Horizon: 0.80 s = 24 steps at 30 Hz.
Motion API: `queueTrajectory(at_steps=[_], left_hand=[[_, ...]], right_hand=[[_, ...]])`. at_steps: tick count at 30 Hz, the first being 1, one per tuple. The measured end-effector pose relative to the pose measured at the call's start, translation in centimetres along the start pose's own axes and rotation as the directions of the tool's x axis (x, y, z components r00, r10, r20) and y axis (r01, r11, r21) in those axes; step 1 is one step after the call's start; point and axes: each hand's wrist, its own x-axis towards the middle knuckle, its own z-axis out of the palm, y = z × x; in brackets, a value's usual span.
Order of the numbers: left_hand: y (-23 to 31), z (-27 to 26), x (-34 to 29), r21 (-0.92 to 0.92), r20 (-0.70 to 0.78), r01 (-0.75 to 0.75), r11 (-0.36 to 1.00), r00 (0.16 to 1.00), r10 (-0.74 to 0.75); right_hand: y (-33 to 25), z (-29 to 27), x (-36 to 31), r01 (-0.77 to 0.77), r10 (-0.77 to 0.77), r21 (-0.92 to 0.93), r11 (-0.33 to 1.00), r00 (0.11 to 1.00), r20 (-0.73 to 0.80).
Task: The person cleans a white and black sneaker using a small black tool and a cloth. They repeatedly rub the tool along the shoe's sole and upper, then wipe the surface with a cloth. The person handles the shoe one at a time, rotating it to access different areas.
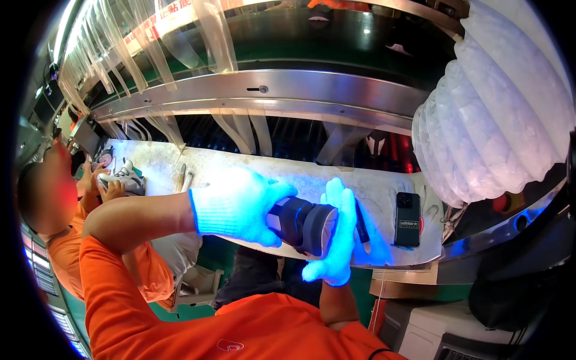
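A dark shoe [299,223] is tilted between my two gloved hands, over the near edge of the white-covered table [240,161]. My left hand [237,207], in a knit glove glowing blue-white under the light, is wrapped round one end of it. My right hand [337,237], gloved alike, lies flat with fingers stretched upward, its palm against the shoe's pale-edged other end. Part of the shoe is covered by my left fingers. Just beyond my right hand lies a dark, slim pen-like tool [362,228] on the table.
A dark phone [407,217] lies at the right, below a large white ribbed duct [492,120]. Slim tools [185,179] lie at the far left. A metal rail [264,90] with hanging clear strips runs behind. To the left, another person's hands hold a grey-white shoe [127,176].
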Motion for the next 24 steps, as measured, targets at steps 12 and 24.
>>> queueTrajectory(at_steps=[12,24], left_hand=[[-0.3,-0.1,0.3,0.045,-0.015,-0.096,0.994,0.995,0.097],[-0.6,0.3,0.1,0.073,0.000,-0.166,0.983,0.986,0.167]], right_hand=[[1.3,2.1,-0.2,0.072,-0.037,0.112,0.991,0.957,-0.288],[1.9,1.9,-0.3,0.206,-0.180,0.085,0.975,0.953,-0.244]])
